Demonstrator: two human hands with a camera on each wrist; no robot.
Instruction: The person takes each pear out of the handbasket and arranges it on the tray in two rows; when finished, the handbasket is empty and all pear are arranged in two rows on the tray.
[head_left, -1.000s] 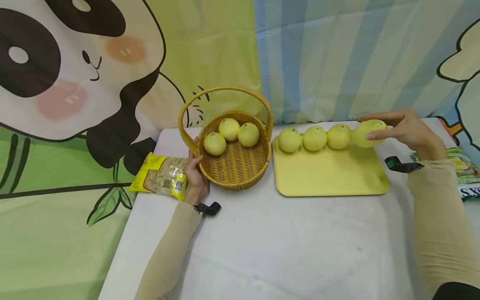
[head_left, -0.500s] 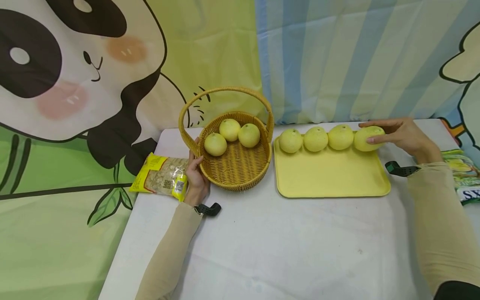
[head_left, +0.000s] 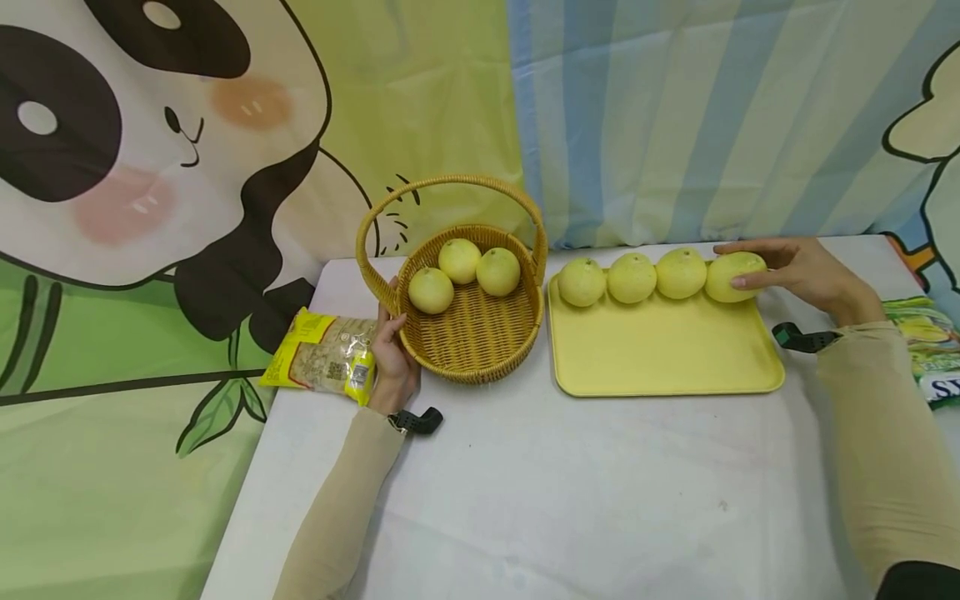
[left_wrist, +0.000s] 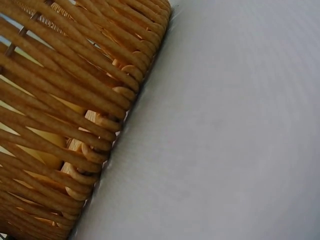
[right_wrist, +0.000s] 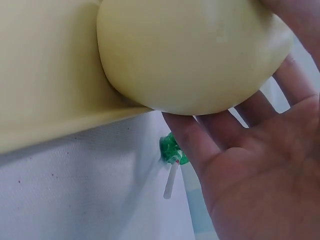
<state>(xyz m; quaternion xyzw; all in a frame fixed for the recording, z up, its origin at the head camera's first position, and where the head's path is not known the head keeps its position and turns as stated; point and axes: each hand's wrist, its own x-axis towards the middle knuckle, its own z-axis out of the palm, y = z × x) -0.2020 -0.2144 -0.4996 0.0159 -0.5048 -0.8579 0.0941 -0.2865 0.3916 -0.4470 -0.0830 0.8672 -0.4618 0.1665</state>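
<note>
My right hand (head_left: pixel 821 277) grips the rightmost pale yellow-green round fruit (head_left: pixel 729 278), which looks like a small melon, at the tray's back right corner. In the right wrist view, that fruit (right_wrist: pixel 185 55) touches the tray rim (right_wrist: pixel 95 125), with fingers curved along its side. Several like fruits (head_left: pixel 632 278) stand in a row along the back of the yellow tray (head_left: pixel 667 358). My left hand (head_left: pixel 393 358) holds the left side of the wicker basket (head_left: pixel 480 342), thumb at its rim. Inside lie three matching fruits (head_left: pixel 459 261). In the left wrist view, woven basket wall (left_wrist: pixel 65 100) hides most of that hand.
A yellow, partly clear food bag (head_left: pixel 322 352) lies left of the basket, beside my left hand. A green printed bag (head_left: pixel 926 342) lies at the right edge, past my right forearm. Behind the white table (head_left: pixel 570 492) hangs a printed curtain (head_left: pixel 637 125).
My right hand has lowered the rightmost fruit to the tray's back right corner, and still holds it. The left hand and basket have stayed in place.
</note>
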